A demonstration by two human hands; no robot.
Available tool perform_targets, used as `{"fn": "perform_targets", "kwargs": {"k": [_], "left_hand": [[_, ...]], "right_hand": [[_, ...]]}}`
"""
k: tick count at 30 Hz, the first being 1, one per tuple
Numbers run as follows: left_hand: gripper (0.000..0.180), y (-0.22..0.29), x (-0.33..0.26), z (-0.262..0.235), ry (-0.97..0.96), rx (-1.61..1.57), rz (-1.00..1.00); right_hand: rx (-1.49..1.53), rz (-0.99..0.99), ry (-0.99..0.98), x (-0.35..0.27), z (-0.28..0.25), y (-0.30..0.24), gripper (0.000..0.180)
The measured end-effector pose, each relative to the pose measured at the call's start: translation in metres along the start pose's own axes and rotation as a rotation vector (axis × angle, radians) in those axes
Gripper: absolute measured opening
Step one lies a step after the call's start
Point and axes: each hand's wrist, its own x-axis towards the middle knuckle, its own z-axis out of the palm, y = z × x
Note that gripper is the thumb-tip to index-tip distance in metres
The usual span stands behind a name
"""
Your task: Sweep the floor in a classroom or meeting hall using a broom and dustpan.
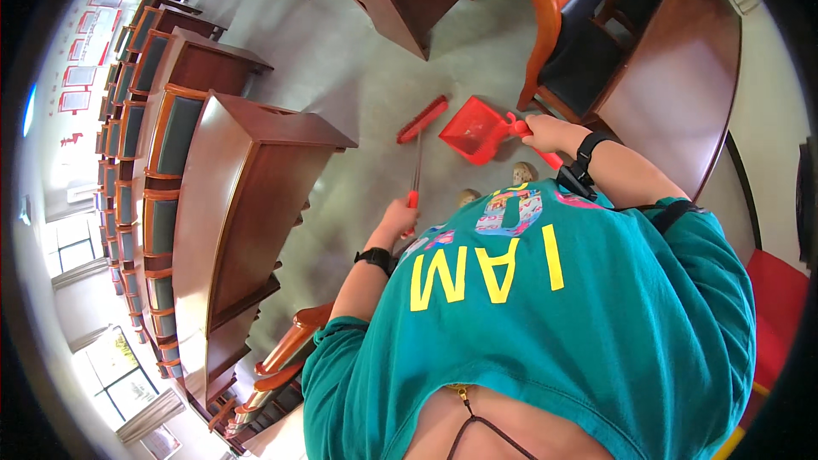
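My left hand (399, 220) is closed round the red grip of a broom, whose thin metal stick runs forward to a red head (423, 119) low over the grey floor. Whether its bristles touch the floor I cannot tell. A red dustpan (474, 129) is just right of the broom head, its open mouth turned toward it. The fingers of my right hand (550, 134) wrap the dustpan's red handle. Inside the pan I cannot make out any dirt. The tips of my shoes (523, 172) show below the pan.
A long brown wooden desk (256, 204) stands at left, with rows of dark-padded chairs (179, 136) beyond it. Another desk (383, 0) is ahead. On the right are a wooden armchair (579, 51) and a curved table (682, 77). More chair arms (294, 341) reach in at lower left.
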Motion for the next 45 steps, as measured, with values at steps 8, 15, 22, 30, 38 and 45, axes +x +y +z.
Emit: {"fn": "perform_targets", "kwargs": {"k": [8, 15, 22, 30, 38, 45], "left_hand": [[0.052, -0.07, -0.005, 0.038, -0.077, -0.296, 0.146], [0.054, -0.079, -0.03, 0.018, -0.006, -0.484, 0.177], [0.039, -0.019, -0.043, -0.028, 0.029, -0.271, 0.138], [0.029, 0.041, 0.003, -0.065, 0.001, -0.445, 0.044], [0.013, 0.09, 0.038, -0.077, -0.117, 0.04, 0.005], [0.036, 0.064, 0.047, -0.107, -0.106, 0.114, 0.396]], "right_hand": [[0.005, -0.003, -0.019, 0.002, -0.001, -0.012, 0.038], [0.158, 0.107, 0.007, -0.012, 0.011, -0.007, 0.038], [0.141, 0.066, 0.066, -0.01, 0.011, -0.011, 0.039], [0.3, 0.082, -0.129, -0.005, -0.009, -0.005, 0.043], [0.496, 0.112, -0.348, 0.0, -0.023, 0.004, 0.062], [0.338, 0.009, -0.178, 0.011, -0.004, 0.025, 0.055]]}}
